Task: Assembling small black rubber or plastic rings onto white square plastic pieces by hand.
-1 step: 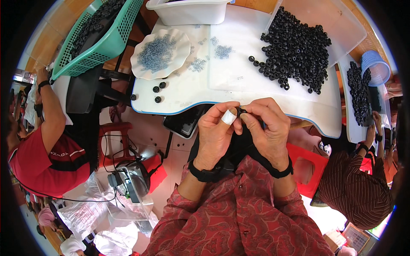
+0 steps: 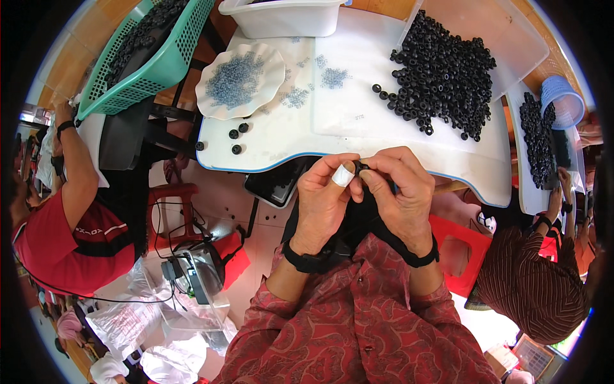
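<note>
Just off the table's near edge, my two hands meet at the fingertips around a small black part [image 2: 361, 168]. My left hand [image 2: 323, 205] pinches at its left side, with white tape [image 2: 343, 176] wrapped round the thumb. From the right, thumb and index finger of my right hand [image 2: 406, 192] close on the same part. Fingers cover most of it, so its full shape is hidden. Beyond my hands, a heap of small black ring-shaped parts [image 2: 441, 80] lies on the white table [image 2: 345, 121]. A scalloped white plate [image 2: 274, 59] holds tiny clear bluish pieces [image 2: 233, 80].
Several loose black parts [image 2: 236, 149] sit near the table's left edge. A white tub [image 2: 288, 20] and a clear bin [image 2: 511, 38] stand behind. A green basket [image 2: 137, 89] is far left, a red stool [image 2: 457, 246] at right. People work on both sides.
</note>
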Available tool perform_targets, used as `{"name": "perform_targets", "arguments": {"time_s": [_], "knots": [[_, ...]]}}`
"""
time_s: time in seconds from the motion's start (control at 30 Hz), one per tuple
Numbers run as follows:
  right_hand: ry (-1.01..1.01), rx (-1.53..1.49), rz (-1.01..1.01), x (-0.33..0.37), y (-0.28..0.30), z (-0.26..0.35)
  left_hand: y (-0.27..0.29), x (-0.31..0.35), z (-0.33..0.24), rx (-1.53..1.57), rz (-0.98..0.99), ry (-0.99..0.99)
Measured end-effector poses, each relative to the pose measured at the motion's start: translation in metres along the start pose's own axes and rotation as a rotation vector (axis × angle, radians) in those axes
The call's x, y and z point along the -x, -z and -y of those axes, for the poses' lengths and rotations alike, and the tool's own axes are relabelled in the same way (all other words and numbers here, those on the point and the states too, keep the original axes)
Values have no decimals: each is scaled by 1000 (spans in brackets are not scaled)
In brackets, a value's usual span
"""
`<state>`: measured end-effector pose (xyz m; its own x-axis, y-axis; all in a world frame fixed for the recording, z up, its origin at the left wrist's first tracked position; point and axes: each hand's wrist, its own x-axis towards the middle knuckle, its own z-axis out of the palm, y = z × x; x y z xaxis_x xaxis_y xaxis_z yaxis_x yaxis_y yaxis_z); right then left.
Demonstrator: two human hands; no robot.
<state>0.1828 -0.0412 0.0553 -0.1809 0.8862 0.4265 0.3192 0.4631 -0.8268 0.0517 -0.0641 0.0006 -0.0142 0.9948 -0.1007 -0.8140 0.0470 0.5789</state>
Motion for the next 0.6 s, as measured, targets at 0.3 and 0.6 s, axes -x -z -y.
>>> {"name": "perform_targets", "arguments": {"time_s": [0.3, 0.6], "knots": [[22, 61, 35, 0, 4, -8, -5, 3, -4, -215, -51, -36], [52, 85, 122, -5, 7, -5, -3, 9, -8, -268, -88, -30]]}}
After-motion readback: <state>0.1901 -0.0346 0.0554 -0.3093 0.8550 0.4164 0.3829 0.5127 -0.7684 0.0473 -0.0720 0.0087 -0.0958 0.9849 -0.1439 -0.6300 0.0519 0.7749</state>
